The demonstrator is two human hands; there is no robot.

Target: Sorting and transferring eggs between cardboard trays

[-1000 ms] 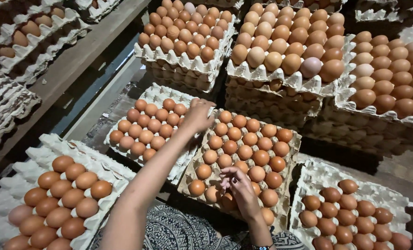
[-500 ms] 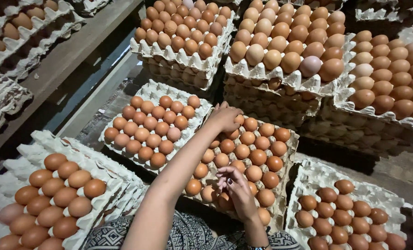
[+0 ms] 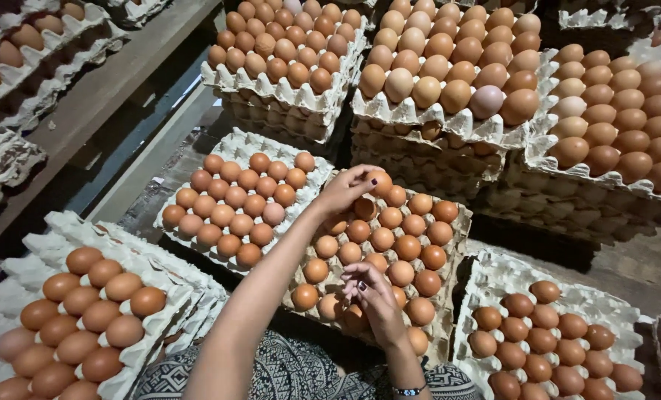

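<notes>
The left hand [image 3: 343,191] has slid from the tray's far-left corner to twelve o'clock on the brown pulp egg tray [image 3: 456,222], fingers seemingly pinching a brown egg [image 3: 379,185], while the right hand [image 3: 371,296] curls over near-edge eggs.

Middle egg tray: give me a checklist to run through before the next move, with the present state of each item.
1. Left hand placed: ok, its fingertips rest on an egg at the far edge of the middle tray.
2. Right hand placed: ok, it is over the near rows of the same tray.
3. Right hand's grip on an egg: cannot tell, the fingers hide what is under them.
4. Cracked eggs in this tray: cannot tell, none visible but the hands cover several.
5. Tray full: cannot tell, the arm hides several cups.
6. Neighbouring left tray clear of the arm: ok, the forearm passes beside it.
</notes>
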